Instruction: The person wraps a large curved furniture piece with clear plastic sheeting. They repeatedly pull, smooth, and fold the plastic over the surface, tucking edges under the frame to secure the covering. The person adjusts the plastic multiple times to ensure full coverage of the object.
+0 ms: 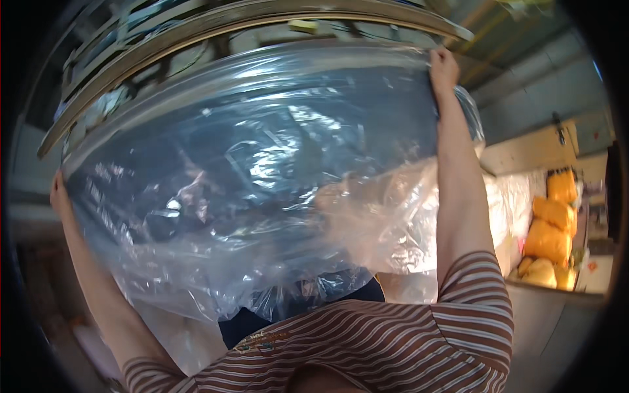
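Clear plastic sheet [275, 216], one, large, glossy and creased: spread between the two hands, its far edge drawn out from one to the other, its loose near part falling back toward the body in crumpled folds. Right hand [445, 65], one: fingers curled closed on the far right corner, arm stretched forward. Left hand [59, 191], one: closed on the sheet's left edge, nearer the body than its fellow; finger detail too small to tell fully. Hands set wide apart, presumably so that the film stays open and taut along the far edge; gripped at the margins, it would seem, because so thin a material sags without support. Wooden rail [327, 16], one, long: beyond both hands. Yellow block [303, 26], one: beyond the sheet, between the hands. Orange-yellow bundles [548, 241], several, stacked: right of the right hand, nearer the body.
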Demonstrator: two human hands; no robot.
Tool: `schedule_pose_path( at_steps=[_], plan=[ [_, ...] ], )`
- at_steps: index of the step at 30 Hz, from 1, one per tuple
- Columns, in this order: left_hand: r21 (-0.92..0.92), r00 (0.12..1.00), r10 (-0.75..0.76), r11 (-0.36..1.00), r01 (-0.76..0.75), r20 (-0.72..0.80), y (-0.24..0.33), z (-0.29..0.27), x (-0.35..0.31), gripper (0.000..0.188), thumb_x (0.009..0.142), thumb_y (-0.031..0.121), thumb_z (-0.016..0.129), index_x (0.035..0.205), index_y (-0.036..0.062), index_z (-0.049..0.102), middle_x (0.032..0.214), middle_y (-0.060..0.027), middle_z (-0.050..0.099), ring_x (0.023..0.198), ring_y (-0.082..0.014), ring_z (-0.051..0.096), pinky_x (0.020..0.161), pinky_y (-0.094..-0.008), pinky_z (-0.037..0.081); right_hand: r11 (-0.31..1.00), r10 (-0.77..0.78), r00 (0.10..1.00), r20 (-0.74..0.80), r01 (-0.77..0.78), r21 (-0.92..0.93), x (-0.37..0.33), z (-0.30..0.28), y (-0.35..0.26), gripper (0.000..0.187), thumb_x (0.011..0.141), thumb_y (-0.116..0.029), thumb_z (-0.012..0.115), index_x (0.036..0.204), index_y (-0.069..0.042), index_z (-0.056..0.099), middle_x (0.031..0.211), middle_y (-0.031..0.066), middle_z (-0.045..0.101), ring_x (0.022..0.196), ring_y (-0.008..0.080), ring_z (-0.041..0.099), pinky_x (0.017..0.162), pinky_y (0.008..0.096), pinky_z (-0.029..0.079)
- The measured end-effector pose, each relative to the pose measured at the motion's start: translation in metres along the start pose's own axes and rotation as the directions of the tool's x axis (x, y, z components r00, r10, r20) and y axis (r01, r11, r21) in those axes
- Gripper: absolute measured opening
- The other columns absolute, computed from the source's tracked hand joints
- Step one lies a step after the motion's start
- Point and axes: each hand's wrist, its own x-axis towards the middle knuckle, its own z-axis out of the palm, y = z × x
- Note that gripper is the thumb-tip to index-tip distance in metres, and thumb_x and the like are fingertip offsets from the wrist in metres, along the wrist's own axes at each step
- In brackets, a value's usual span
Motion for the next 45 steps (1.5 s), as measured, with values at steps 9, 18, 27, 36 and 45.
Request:
schedule_pose_path(
  at_steps=[9,18,27,36,45],
  plan=[
    [-0.065,0.996,-0.092,0.994,0.091,-0.012,0.014,0.004,0.02,0.045,0.077,0.049,0.069,0.097,0.0089,0.072,0.097,-0.0048,0.068,0.094,-0.0151,0.06,0.086,-0.0276,0.043,0.995,-0.027,0.998,-0.053,0.031,0.09,0.017,0.01,0.029,0.036,0.076,-0.031,0.073,0.081,0.002,0.06,0.077,0.0154,0.062,0.073,0.0262,0.058,0.072,0.0369,0.047],
    [-0.55,0.939,-0.265,0.761,0.344,0.221,-0.001,0.001,0.02,0.038,0.088,0.038,0.059,0.098,0.0019,0.063,0.088,-0.0032,0.063,0.082,-0.0137,0.058,0.076,-0.0267,0.044,0.988,0.082,0.997,0.009,-0.082,0.129,0.018,0.002,0.027,0.028,0.08,-0.02,0.065,0.078,0.007,0.057,0.084,0.0234,0.059,0.082,0.0342,0.054,0.079,0.043,0.042],
    [-0.506,0.937,-0.185,0.801,0.319,0.298,-0.039,-0.01,0.047,0.041,0.092,0.041,0.055,0.108,0.0038,0.062,0.106,-0.0043,0.062,0.097,-0.0134,0.056,0.086,-0.0277,0.041,0.999,0.029,0.999,-0.022,-0.029,-0.033,0.029,0.015,0.026,0.039,0.088,-0.028,0.052,0.088,0.01,0.064,0.094,0.0316,0.062,0.088,0.0438,0.058,0.082,0.0498,0.041],
    [-0.508,0.941,-0.26,0.794,0.335,0.216,0.028,-0.175,-0.005,0.048,0.093,0.031,0.057,0.132,0.0027,0.05,0.131,-0.0109,0.053,0.117,-0.0218,0.052,0.099,-0.0333,0.042,0.494,0.367,0.874,0.318,-0.472,0.73,-0.085,-0.06,-0.083,0.017,0.092,-0.019,0.054,0.097,-0.003,0.053,0.09,0.0079,0.053,0.076,0.0163,0.055,0.066,0.0304,0.048],
    [-0.581,0.93,-0.351,0.736,0.346,0.109,-0.052,-0.321,-0.091,0.055,0.093,0.035,0.057,0.133,-0.0018,0.049,0.135,-0.0126,0.049,0.124,-0.0238,0.045,0.106,-0.0369,0.034,0.43,0.073,0.639,0.766,-0.713,0.554,-0.135,-0.126,-0.15,0.04,0.085,-0.016,0.065,0.117,0.005,0.051,0.088,0.0063,0.063,0.069,0.0099,0.055,0.058,0.0209,0.045]
  ],
)
